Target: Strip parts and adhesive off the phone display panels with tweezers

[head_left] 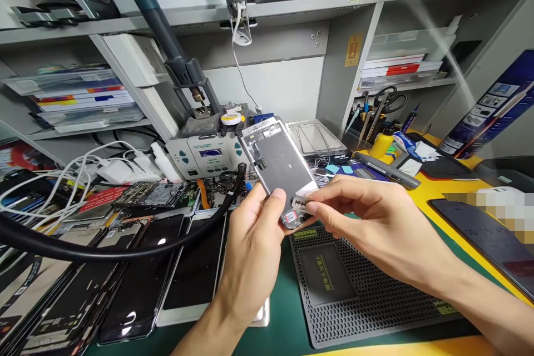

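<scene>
My left hand (261, 228) grips a phone screen assembly (279, 158) by its lower end, the thumb pressed on its back face. The assembly is tilted, showing a grey back plate, a white frame and a flex connector at the left edge. A small QR label (289, 217) sits near its bottom. Between thumb and forefinger my right hand (354, 211) pinches a thin razor blade (299, 203). The blade lies against the lower part of the assembly; whether its edge is under anything cannot be made out.
A black perforated mat (367, 295) lies below my hands. Phone screens (142, 278) are laid out at the left, crossed by a black hose (125, 253). Behind stands a hot-air station (211, 153). A phone (479, 233) rests on the right, near a yellow bottle (381, 142).
</scene>
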`<state>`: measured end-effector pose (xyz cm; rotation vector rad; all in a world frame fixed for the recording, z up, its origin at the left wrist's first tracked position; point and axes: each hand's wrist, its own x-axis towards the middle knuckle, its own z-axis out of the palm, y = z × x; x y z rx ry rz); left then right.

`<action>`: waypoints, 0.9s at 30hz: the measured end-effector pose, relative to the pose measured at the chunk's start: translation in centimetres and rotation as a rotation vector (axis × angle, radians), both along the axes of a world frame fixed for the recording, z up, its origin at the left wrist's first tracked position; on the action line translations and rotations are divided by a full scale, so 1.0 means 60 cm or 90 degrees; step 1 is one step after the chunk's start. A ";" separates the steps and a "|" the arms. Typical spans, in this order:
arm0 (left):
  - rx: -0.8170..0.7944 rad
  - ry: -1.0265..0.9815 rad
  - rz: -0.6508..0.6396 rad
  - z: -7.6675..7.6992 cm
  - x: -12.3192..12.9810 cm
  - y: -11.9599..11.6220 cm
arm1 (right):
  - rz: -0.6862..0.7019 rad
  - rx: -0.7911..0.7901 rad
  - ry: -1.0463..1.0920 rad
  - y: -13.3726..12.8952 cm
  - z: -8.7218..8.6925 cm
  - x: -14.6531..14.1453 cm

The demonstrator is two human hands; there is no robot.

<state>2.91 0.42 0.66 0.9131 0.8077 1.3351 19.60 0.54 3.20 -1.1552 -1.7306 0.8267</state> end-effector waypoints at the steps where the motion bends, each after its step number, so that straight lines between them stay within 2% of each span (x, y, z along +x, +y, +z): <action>1: -0.002 0.018 0.009 0.000 0.000 -0.001 | 0.002 0.001 0.001 0.000 0.000 0.000; 6: -0.001 0.068 0.029 0.002 0.002 -0.002 | 0.003 0.009 -0.001 -0.001 0.000 0.000; 21: -0.002 0.083 0.031 -0.003 0.002 -0.001 | 0.008 0.037 -0.052 0.004 0.001 0.000; 27: -0.002 0.078 0.026 -0.003 0.003 -0.001 | 0.017 0.011 -0.061 0.003 0.005 0.006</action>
